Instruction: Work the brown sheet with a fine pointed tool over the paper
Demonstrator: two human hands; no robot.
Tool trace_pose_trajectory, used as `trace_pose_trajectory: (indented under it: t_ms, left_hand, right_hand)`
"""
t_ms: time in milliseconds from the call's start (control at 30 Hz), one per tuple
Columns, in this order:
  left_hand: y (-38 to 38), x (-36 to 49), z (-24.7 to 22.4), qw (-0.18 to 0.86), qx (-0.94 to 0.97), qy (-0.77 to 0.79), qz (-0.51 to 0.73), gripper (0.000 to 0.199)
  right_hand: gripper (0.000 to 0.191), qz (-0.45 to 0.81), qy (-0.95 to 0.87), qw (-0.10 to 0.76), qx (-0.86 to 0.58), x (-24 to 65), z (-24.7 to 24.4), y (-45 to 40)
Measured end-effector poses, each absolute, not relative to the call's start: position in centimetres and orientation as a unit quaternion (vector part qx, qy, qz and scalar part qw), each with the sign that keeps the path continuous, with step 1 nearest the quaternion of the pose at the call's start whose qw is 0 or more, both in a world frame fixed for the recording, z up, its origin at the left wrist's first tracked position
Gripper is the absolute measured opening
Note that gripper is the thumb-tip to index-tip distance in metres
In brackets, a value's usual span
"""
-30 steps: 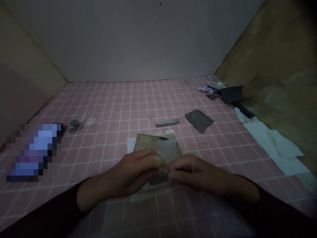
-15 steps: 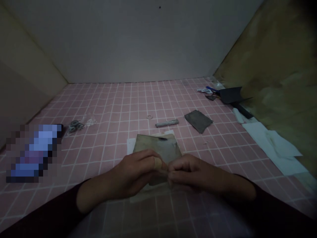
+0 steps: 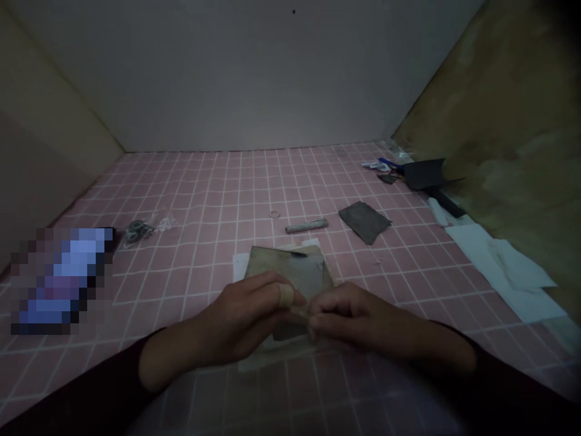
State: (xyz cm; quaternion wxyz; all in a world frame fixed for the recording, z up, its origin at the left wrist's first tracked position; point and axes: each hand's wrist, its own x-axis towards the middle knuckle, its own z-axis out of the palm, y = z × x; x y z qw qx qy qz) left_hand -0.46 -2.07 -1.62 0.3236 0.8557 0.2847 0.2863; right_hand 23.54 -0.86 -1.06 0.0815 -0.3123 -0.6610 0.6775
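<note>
Both my hands meet low in the middle of the view, fingertips almost touching. My left hand point(image 3: 261, 309) is closed in a pinch, and a pale band wraps one of its fingers. Opposite it, my right hand point(image 3: 340, 315) is closed too, with thumb and curled fingers pressed together. A small pale piece seems to lie between the fingertips, too dim and small to name. Beneath the hands is a flat greyish glass-like plate point(image 3: 276, 261), partly covered by them. White paper point(image 3: 239, 264) shows under the plate's edges.
Beyond the plate lie a small ring point(image 3: 275, 214), a grey rolled tube point(image 3: 307, 226) and dark grey sheets point(image 3: 364, 221). A blurred-out phone point(image 3: 68, 278) and a bag of metal rings point(image 3: 138, 230) are at left. White papers point(image 3: 494, 260) and a black dustpan-like scoop point(image 3: 424, 174) line the right wall.
My left fingers have shifted slightly, opening a small gap near the right fingertips where the pale piece shows a little more. The things on the table have stayed put.
</note>
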Motion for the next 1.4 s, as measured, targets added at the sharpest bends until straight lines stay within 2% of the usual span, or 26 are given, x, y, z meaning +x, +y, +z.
trace_pose_trajectory:
  t_ms: [67, 100, 233, 300, 367, 500, 567, 633, 700, 767, 800, 867, 967, 1033, 1100, 1167, 1267, 1333, 1400]
  left_hand:
    - [-2.1, -0.4, -1.5, 0.319, 0.857, 0.278, 0.294, 0.018]
    - [-2.1, -0.4, -1.4, 0.318, 0.854, 0.284, 0.298, 0.018]
    - [-2.0, -0.6, -1.2, 0.348, 0.835, 0.307, 0.296, 0.014]
    - [-2.0, -0.6, -1.3, 0.353, 0.833, 0.311, 0.292, 0.013]
    - [-2.0, -0.5, -1.5, 0.342, 0.842, 0.307, 0.283, 0.012]
    - [-2.2, -0.5, -1.6, 0.330, 0.860, 0.274, 0.276, 0.015]
    - [-2.2, -0.5, -1.3, 0.327, 0.856, 0.274, 0.291, 0.017]
    - [-2.2, -0.5, -1.0, 0.337, 0.845, 0.291, 0.295, 0.015]
    - [-2.0, -0.4, -0.9, 0.358, 0.834, 0.308, 0.286, 0.011]
    - [-2.0, -0.3, -1.0, 0.367, 0.832, 0.314, 0.274, 0.008]
    - [-2.0, -0.3, -1.1, 0.367, 0.834, 0.314, 0.268, 0.007]
    - [-2.1, -0.3, -1.5, 0.354, 0.846, 0.303, 0.260, 0.008]
    - [-2.3, -0.3, -1.6, 0.327, 0.864, 0.271, 0.271, 0.017]
    - [-2.4, -0.3, -1.4, 0.322, 0.864, 0.265, 0.283, 0.020]
    - [-2.4, -0.3, -1.1, 0.336, 0.853, 0.281, 0.284, 0.016]
    - [-2.3, -0.3, -0.8, 0.353, 0.841, 0.302, 0.277, 0.012]
    - [-2.2, -0.3, -0.9, 0.355, 0.837, 0.317, 0.270, 0.009]
    - [-2.2, -0.2, -1.3, 0.341, 0.846, 0.317, 0.261, 0.009]
    - [-2.3, -0.2, -1.7, 0.324, 0.859, 0.302, 0.259, 0.013]
  right_hand:
    - [0.031, 0.751, -0.588, 0.047, -0.296, 23.6, -0.9, -0.5]
    - [0.032, 0.741, -0.597, 0.062, -0.301, 23.6, -1.0, -0.6]
    - [0.026, 0.488, -0.780, 0.206, -0.334, 23.2, -1.6, -1.5]
    - [0.024, 0.422, -0.818, 0.211, -0.329, 23.0, -1.7, -1.8]
    - [0.025, 0.459, -0.805, 0.182, -0.329, 23.1, -1.5, -1.7]
    - [0.029, 0.711, -0.635, 0.064, -0.295, 23.6, -0.7, -0.6]
    - [0.030, 0.768, -0.573, 0.044, -0.284, 23.7, -0.7, -0.3]
    - [0.031, 0.700, -0.635, 0.102, -0.312, 23.5, -1.0, -0.6]
    - [0.029, 0.551, -0.744, 0.173, -0.335, 23.3, -1.4, -1.1]
    - [0.025, 0.447, -0.807, 0.195, -0.332, 23.2, -1.6, -1.6]
    - [0.025, 0.437, -0.815, 0.191, -0.329, 23.2, -1.7, -1.6]
    - [0.027, 0.505, -0.783, 0.159, -0.325, 23.3, -1.5, -1.4]
    - [0.031, 0.704, -0.638, 0.067, -0.304, 23.5, -1.0, -0.6]
    - [0.031, 0.760, -0.579, 0.040, -0.291, 23.6, -0.9, -0.4]
    - [0.032, 0.694, -0.643, 0.096, -0.311, 23.6, -1.0, -0.7]
    - [0.030, 0.544, -0.750, 0.174, -0.333, 23.4, -1.4, -1.2]
    - [0.024, 0.405, -0.828, 0.197, -0.334, 23.1, -1.8, -1.9]
    - [0.024, 0.433, -0.817, 0.180, -0.335, 23.0, -1.8, -1.8]
    - [0.028, 0.541, -0.759, 0.146, -0.331, 23.1, -1.6, -1.3]
